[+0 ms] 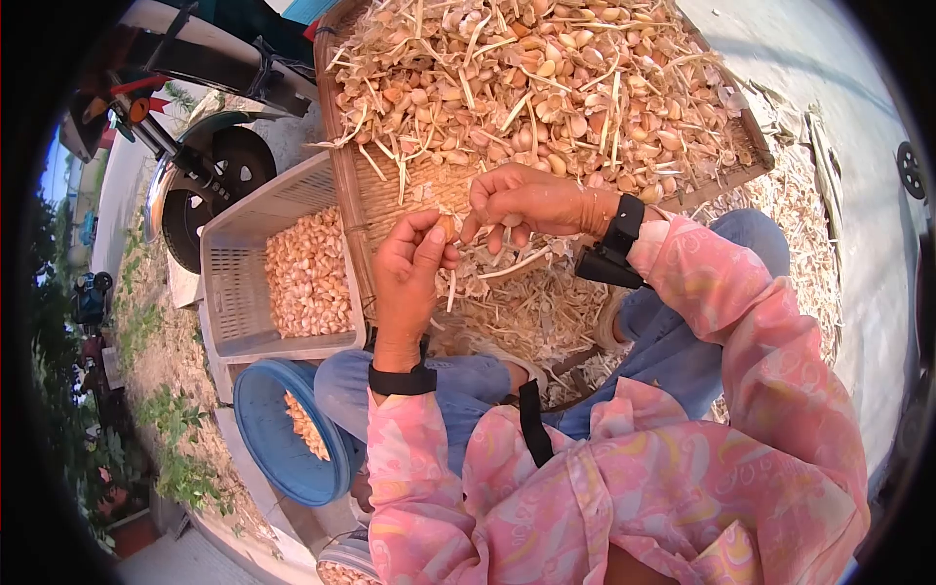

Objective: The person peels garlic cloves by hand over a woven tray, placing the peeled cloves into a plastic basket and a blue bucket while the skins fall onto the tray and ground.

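Note:
Between the thumb and fingers of my left hand point(408, 268) is a garlic clove point(448, 226), held over the near edge of a woven tray point(385, 200). My right hand point(522, 200) is close beside it, its fingers closed in a pinch near the clove; what they grip, if anything, is too small to make out. Just beyond both hands, a heap of garlic cloves point(556, 73) mixed with dry skins and stalks covers the tray. A pale dry stalk point(451, 291) hangs just below my left hand.
Left of the tray stands a plastic crate point(234, 244) with peeled-looking cloves point(304, 278). A blue bucket point(283, 466) nearer me holds more cloves. Husks and stalks point(546, 317) litter the ground between my legs. A wheeled vehicle point(219, 175) is at the far left.

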Available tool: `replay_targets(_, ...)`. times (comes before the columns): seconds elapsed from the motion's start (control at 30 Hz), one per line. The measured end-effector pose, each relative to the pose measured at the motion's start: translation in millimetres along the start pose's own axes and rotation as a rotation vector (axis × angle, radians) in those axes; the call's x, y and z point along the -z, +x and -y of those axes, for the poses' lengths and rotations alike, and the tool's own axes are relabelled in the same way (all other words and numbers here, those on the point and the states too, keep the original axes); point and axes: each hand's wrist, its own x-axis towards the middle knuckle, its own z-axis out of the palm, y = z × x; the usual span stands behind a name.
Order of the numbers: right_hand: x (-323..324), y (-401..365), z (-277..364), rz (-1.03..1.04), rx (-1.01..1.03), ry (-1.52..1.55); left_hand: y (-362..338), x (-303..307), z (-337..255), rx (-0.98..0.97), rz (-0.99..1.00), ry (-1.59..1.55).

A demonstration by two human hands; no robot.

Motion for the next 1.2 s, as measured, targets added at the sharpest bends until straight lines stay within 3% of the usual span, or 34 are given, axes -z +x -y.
replay_targets(0.13,-6.1,6.7,-4.1,-0.033,0.212,-0.234,-9.3,-13.8,8.8,-0.053,-0.042,0.259)
replay_targets(0.27,-22.0,7.5,-2.3,-0.177,0.201,-0.521,-8.5,-21.5,29.8,-0.371,-0.217,0.711)
replay_targets(0.37,-17.7,10.4,-9.8,-0.155,0.308,-0.321,-6.4,-30.2,31.7,-0.492,-0.301,0.756)
replay_targets(0.47,-15.5,8.8,-11.0,-0.117,0.258,-0.036,-8.9,-39.5,22.4,-0.188,-0.277,0.099)
replay_targets(0.57,-18.9,9.5,-9.2,-0.060,0.272,0.173,-4.1,-42.2,22.7,-0.058,-0.252,-0.470)
replay_targets(0.67,-3.7,10.1,-3.0,-0.194,0.188,-0.326,-8.2,-39.3,22.5,0.047,-0.235,-0.661)
replay_targets(0.77,6.1,12.8,-9.9,-0.338,0.080,-0.441,-15.9,-31.6,19.0,0.135,-0.234,-0.767)
replay_targets(0.9,12.7,14.6,-14.7,-0.388,-0.069,-0.260,-23.8,-17.8,42.6,0.380,-0.113,-1.002)
replay_targets(0.97,11.7,15.2,-12.0,-0.431,-0.128,-0.116,-26.4,-25.1,50.3,0.438,-0.138,-0.977)
replay_targets(1.07,-0.3,15.0,-9.9,-0.477,-0.028,0.140,-22.1,-32.9,59.7,0.467,-0.104,-0.970)
replay_targets(1.2,-7.1,19.2,-16.5,-0.376,0.097,0.041,-4.6,-54.2,56.4,0.533,-0.173,-1.082)
